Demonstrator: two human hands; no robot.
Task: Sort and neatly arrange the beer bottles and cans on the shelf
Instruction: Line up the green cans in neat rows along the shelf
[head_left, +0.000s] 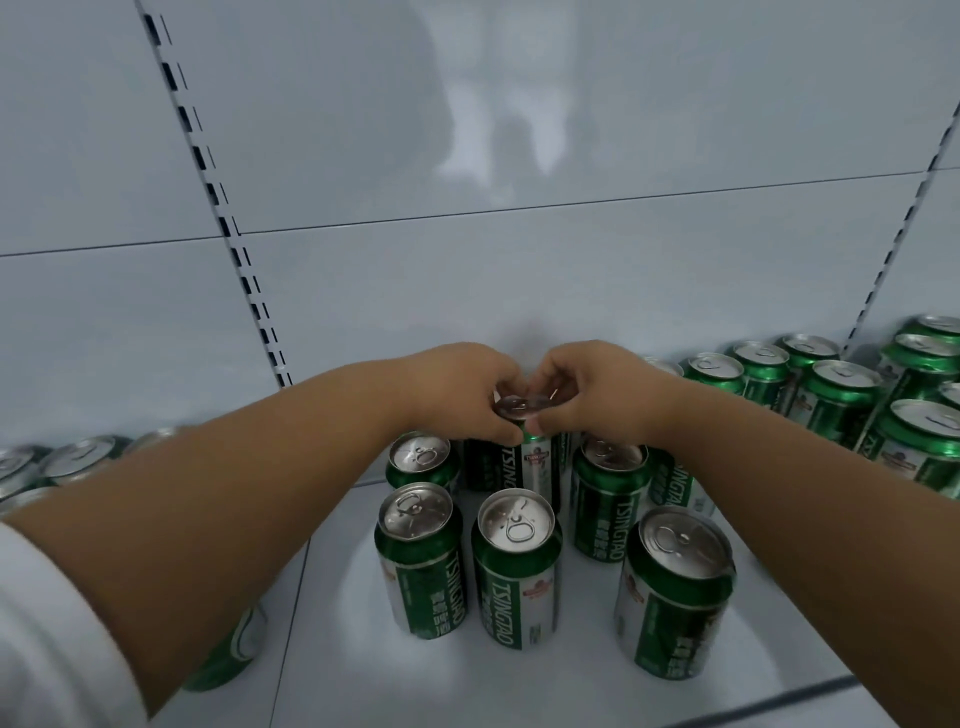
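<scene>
Several green Tsingtao beer cans stand upright on a white shelf (519, 680). A taller green can (522, 467) stands near the back panel, in the middle of the group. My left hand (457, 389) and my right hand (587, 387) both grip its top rim from either side, fingers curled over the silver lid. In front of it stand three cans in a loose row: one on the left (421, 556), one in the middle (517, 566), one on the right (675, 592). Two more cans (421, 460) (608, 499) flank the held one.
A cluster of green cans (831, 405) fills the shelf at the right along the back. More cans (67, 462) line the back left, partly hidden by my left forearm. The grey back panel with slotted uprights (234, 244) rises behind. The shelf's front edge runs at the bottom right.
</scene>
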